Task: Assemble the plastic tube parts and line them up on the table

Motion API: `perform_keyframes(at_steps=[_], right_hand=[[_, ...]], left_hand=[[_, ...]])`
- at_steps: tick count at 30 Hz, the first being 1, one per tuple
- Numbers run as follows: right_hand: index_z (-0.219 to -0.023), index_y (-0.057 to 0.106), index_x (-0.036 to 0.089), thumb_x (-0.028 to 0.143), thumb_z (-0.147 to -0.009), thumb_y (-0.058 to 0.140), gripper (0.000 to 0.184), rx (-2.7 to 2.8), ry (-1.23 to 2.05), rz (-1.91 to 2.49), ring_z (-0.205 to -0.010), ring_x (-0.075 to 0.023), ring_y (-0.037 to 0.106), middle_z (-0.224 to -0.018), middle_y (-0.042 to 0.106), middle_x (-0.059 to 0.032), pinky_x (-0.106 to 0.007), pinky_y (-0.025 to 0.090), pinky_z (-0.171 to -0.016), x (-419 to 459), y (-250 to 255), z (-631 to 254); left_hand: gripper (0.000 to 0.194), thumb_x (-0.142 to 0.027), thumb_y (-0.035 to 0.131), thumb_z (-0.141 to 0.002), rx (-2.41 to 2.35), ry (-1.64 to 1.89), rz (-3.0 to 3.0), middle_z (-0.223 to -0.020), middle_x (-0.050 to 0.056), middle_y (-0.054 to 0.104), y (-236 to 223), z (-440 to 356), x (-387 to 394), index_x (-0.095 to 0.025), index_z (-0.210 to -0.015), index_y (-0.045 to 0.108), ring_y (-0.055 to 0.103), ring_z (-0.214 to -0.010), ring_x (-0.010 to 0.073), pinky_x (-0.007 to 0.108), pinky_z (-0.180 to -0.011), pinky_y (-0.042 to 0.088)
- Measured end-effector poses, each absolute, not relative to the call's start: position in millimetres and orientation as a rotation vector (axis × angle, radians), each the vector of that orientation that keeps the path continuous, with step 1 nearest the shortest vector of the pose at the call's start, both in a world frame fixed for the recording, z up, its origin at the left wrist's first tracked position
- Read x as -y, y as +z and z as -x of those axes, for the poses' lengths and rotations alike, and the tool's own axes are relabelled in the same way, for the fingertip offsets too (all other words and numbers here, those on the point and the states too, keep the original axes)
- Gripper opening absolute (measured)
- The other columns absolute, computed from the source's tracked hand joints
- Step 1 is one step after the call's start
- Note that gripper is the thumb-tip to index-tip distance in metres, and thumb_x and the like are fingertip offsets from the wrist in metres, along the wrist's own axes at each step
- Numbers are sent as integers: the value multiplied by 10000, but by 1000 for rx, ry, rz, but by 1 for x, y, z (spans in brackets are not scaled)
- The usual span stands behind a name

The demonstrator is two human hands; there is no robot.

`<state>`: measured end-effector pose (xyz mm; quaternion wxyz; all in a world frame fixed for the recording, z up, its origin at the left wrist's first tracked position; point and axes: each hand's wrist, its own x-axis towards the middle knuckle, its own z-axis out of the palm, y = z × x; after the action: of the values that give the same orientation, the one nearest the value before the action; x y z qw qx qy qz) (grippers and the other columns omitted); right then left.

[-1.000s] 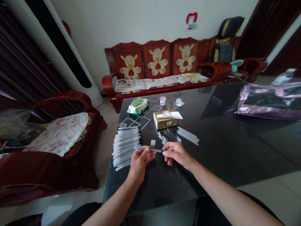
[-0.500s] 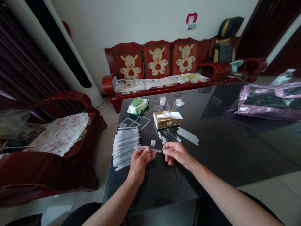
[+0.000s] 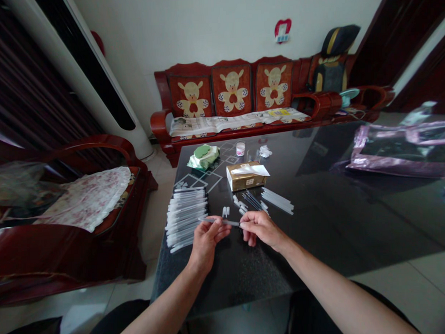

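A slim translucent grey pen (image 3: pixel 232 223) lies nearly level between my two hands above the near part of the table. My left hand (image 3: pixel 207 235) is closed round its left part, with one end poking out past the fingers. The fingertips of my right hand (image 3: pixel 260 228) pinch the pen's right end and hide its tip. Left of my left hand lies a row of several white translucent pens (image 3: pixel 187 214). Beyond the hands are small white caps (image 3: pixel 226 211), thin dark refills (image 3: pixel 252 199) and several pale empty-looking tubes (image 3: pixel 277 200).
A gold tissue box (image 3: pixel 247 178) stands behind the pen parts. Further back are a green wipes pack (image 3: pixel 203 157), a small jar (image 3: pixel 240 149) and crumpled tissue (image 3: pixel 266 151). A pink-edged plastic bag (image 3: pixel 401 168) lies on the dark table (image 3: pixel 319 222) at the right.
My right hand has shifted very slightly at the pen's right end. Both hands keep hold of the pen, and the rest looks the same.
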<state>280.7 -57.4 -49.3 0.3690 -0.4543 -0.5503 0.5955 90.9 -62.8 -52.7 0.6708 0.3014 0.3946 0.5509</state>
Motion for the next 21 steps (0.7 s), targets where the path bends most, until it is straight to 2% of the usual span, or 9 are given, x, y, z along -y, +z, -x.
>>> perform_keyframes(at_steps=[7, 13, 17, 21], right_hand=[[-803, 594, 130, 464, -868, 502, 352, 1401, 1597, 1154, -357, -102, 548, -532, 643, -13, -177, 398, -343, 57, -52, -280], [-866, 597, 130, 379, -803, 625, 258, 1394, 1523, 1135, -396, -106, 573, -582, 659, -8, -190, 440, -378, 55, -51, -283], [-809, 585, 130, 377, -833, 580, 249, 1399, 1511, 1159, -385, -105, 566, -559, 648, -8, -184, 426, -365, 56, -50, -280], [-793, 575, 127, 424, -871, 512, 313, 1381, 1579, 1162, -352, -102, 544, -518, 626, -4, -180, 405, -341, 57, -50, -278]], left_hand=[[274, -304, 749, -729, -885, 1239, -682, -808, 63, 698, -51, -90, 63, -128, -894, 618, 695, -760, 180, 291, -730, 561], [289, -307, 763, -711, -882, 1245, -669, -814, 58, 688, -51, -90, 63, -126, -887, 621, 692, -761, 182, 294, -728, 560], [263, -296, 742, -739, -879, 1233, -697, -805, 51, 689, -52, -92, 63, -130, -894, 608, 691, -764, 177, 300, -739, 558], [249, -292, 730, -752, -882, 1229, -706, -789, 54, 697, -51, -92, 63, -131, -892, 602, 692, -745, 173, 291, -719, 558]])
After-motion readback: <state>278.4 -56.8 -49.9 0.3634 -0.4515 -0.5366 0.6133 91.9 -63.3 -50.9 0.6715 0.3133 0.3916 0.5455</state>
